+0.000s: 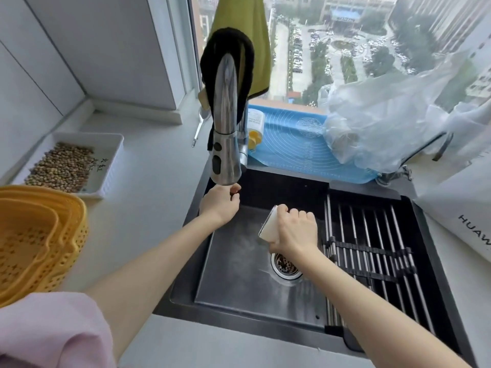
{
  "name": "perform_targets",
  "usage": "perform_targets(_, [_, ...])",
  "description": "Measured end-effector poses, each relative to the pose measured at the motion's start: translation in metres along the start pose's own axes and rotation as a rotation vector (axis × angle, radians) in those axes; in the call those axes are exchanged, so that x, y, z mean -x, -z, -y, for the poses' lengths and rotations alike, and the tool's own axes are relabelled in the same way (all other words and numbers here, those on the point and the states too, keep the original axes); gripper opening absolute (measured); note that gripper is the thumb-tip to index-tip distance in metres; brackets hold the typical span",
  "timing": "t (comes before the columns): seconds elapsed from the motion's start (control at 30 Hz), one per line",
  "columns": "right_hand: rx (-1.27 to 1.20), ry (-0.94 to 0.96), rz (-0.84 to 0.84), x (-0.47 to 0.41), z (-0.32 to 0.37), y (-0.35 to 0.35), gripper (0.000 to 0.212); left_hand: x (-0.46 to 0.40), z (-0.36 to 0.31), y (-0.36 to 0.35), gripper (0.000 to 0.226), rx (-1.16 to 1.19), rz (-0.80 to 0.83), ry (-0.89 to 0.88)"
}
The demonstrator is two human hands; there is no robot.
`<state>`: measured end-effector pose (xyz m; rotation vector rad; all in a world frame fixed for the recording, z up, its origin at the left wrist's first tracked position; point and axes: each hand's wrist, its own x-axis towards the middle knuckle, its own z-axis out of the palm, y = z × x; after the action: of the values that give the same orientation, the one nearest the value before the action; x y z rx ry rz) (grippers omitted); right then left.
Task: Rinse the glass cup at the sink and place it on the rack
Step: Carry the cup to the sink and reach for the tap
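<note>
My right hand grips a clear glass cup over the dark sink, just above the drain; the cup is tilted with its mouth toward the upper left. My left hand reaches under the chrome faucet head at the sink's back left corner, fingers curled; what it touches is hidden. No water stream is visible. The roll-up rack of metal rods covers the sink's right half, right beside the cup.
Yellow colanders and a white tray of beans sit on the left counter. A blue mat, a bottle and plastic bags line the window ledge. A white paper bag stands at right.
</note>
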<state>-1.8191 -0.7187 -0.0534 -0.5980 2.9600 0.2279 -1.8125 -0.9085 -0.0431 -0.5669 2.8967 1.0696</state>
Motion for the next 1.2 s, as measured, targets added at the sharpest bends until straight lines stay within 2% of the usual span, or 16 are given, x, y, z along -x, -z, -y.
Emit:
perform_targets(0.27, [0.108, 0.086, 0.031, -0.002, 0.013, 0.012, 0.084, 0.004, 0.0, 0.001, 0.023, -0.012, 0.003, -0.01])
perform_targets(0.53, [0.285, 0.169, 0.073, 0.006, 0.016, 0.022, 0.063, 0.012, 0.004, 0.006, 0.021, -0.026, -0.014, -0.024])
perform_targets(0.7, [0.277, 0.188, 0.056, 0.005, 0.022, 0.026, 0.064, 0.012, 0.005, 0.015, 0.022, -0.011, -0.059, -0.006])
perform_targets(0.8, [0.079, 0.076, 0.112, 0.002, 0.022, 0.031, 0.076, 0.013, 0.001, 0.026, 0.024, -0.012, -0.126, 0.042])
perform_targets(0.9, [-0.465, -0.116, 0.222, -0.002, 0.018, 0.033, 0.088, 0.011, -0.002, 0.041, 0.037, 0.021, -0.249, 0.027])
perform_targets(1.0, [-0.96, -0.167, 0.28, 0.001, 0.018, 0.03, 0.089, 0.002, -0.008, 0.054, 0.053, 0.033, -0.303, -0.096])
perform_targets(1.1, [-1.137, -0.128, 0.221, 0.007, 0.027, 0.03, 0.089, -0.003, -0.016, 0.061, 0.044, -0.029, -0.351, -0.126])
perform_targets(1.2, [-1.237, -0.087, 0.158, 0.011, 0.036, 0.035, 0.088, -0.008, -0.018, 0.064, 0.049, -0.102, -0.387, -0.088])
